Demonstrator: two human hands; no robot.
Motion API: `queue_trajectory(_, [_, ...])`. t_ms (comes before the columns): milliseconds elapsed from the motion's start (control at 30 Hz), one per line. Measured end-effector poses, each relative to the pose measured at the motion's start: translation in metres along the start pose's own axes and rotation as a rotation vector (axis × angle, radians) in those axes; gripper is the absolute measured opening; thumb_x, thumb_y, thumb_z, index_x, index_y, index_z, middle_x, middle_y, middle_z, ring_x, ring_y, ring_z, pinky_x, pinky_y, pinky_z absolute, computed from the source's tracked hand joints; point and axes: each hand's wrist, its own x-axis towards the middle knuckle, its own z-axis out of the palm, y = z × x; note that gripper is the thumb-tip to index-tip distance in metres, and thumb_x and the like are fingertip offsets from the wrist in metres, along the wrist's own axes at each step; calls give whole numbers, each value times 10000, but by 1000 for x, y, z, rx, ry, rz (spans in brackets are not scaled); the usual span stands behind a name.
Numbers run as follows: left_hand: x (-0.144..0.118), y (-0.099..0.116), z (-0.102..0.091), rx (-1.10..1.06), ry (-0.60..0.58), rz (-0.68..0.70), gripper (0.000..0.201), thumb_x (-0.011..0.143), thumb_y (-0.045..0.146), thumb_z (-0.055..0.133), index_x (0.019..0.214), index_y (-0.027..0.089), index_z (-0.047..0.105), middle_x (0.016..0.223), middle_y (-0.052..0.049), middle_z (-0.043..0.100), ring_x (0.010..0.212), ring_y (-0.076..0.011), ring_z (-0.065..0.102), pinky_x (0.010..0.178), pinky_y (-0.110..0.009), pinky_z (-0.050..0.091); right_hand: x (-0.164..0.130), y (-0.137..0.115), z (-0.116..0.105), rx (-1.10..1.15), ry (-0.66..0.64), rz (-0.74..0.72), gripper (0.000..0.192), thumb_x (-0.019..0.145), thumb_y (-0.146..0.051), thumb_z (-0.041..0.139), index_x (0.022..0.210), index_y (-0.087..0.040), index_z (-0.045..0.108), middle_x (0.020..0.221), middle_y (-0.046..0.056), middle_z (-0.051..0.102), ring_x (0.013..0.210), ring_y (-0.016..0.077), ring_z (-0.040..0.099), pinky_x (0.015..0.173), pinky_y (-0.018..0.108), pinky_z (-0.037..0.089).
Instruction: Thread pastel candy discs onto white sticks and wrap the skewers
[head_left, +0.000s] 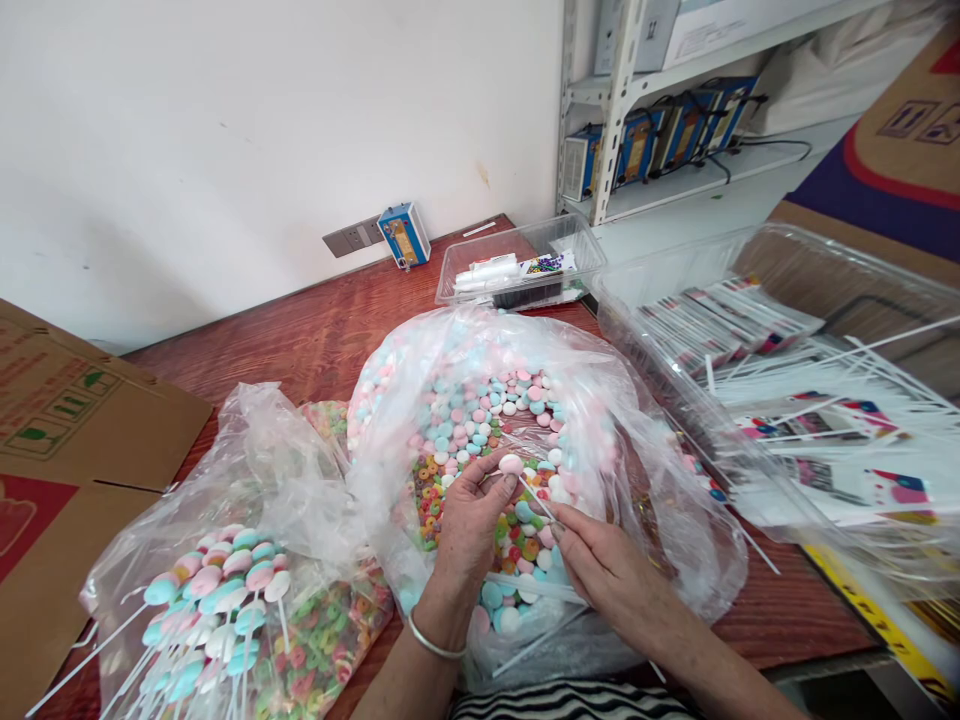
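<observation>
Risks first. Left hand (469, 515) pinches a pink candy disc (511, 464) between thumb and fingertips, closed on it, over the middle of the big open candy bag (480, 480). Right hand (600, 565) grips a thin white stick (536, 497) with fingers closed around it, tip aimed up-left at the disc. Off-centre push could crack the disc or bend the stick; a slip would likely drop the disc back among loose candies. Stick tip could also jab the left fingertips. Bag plastic is bunched close around both wrists, so it could snag.

Surroundings, left to right: cardboard box (67, 440) at far left edge. Near left, a smaller bag (247, 560) holds finished candy sticks (217, 600), pastel discs threaded on, with ring-shaped candy (322, 630) beside them. Blue device (405, 235) at the far wall. Clear tray (517, 265) beyond the big bag. Right: large clear bin (787, 400) of loose sticks and printed sleeves, close beside the big bag, crowding the right elbow. Metal shelf (622, 100) far right.
</observation>
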Motion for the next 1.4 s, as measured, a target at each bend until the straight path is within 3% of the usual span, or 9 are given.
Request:
queue_trajectory(267, [-4,0,4,77,-21,51,398,695,314,801,1054,172,705,903,-49,745,779,-154,674,694,-248,540,1,-1,2,21,15,55,279,932,-309,381,827,-227,626,614,-19,563,579,163,512,549,253,397])
queue_trajectory(433, [-6,0,6,155,-88,89,305,743,322,750,1004,183,676,769,-17,721,644,-143,663,618,-256,537,2,-1,6,67,15,106,251,927,-301,361,781,-230,552,554,-50,462,485,134,420,483,243,333])
queue_trajectory(633, [-7,-9,4,302,-58,234,200,782,227,683,977,188,676,946,-55,707,817,-174,673,734,-289,551,4,5,13,-64,64,50,246,935,-263,325,818,-219,538,681,-13,553,601,158,507,581,268,385])
queue_trajectory(767, [-12,-15,4,361,-52,260,198,801,197,646,996,198,676,946,-58,712,825,-186,672,750,-314,553,5,16,17,-213,70,30,239,950,-254,301,829,-219,505,710,1,566,654,177,539,616,284,374])
queue_trajectory(933, [-31,-22,2,619,-80,461,288,799,89,585,1029,227,690,1025,-51,709,960,-201,657,876,-348,532,10,35,21,-352,59,14,238,963,-255,284,940,-205,516,701,8,590,638,194,574,582,282,344])
queue_trajectory(1033, [-39,-24,-12,762,-147,539,418,842,99,551,1226,249,618,1152,-59,689,1058,-208,636,953,-372,505,14,44,19,-363,85,-11,288,987,-314,286,924,-206,546,735,21,626,667,194,597,605,278,370])
queue_trajectory(1133, [-34,-19,-41,960,-54,575,469,899,111,480,1347,243,522,1165,-70,680,1054,-199,634,956,-376,504,16,45,15,-437,99,-14,337,987,-355,334,795,-210,570,740,27,637,693,195,604,623,277,382])
queue_trajectory(1267, [-14,0,-86,1308,209,613,346,898,99,470,1174,216,643,1100,-93,665,1053,-237,596,938,-414,501,17,41,15,-631,89,16,349,981,-347,377,787,-200,626,818,56,651,752,214,624,659,298,407])
queue_trajectory(1400, [0,12,-106,1427,206,550,362,893,53,430,1140,200,649,1106,-95,632,1041,-219,594,920,-373,509,19,36,21,-683,52,-11,327,990,-308,387,840,-194,655,866,59,649,816,210,638,704,301,434])
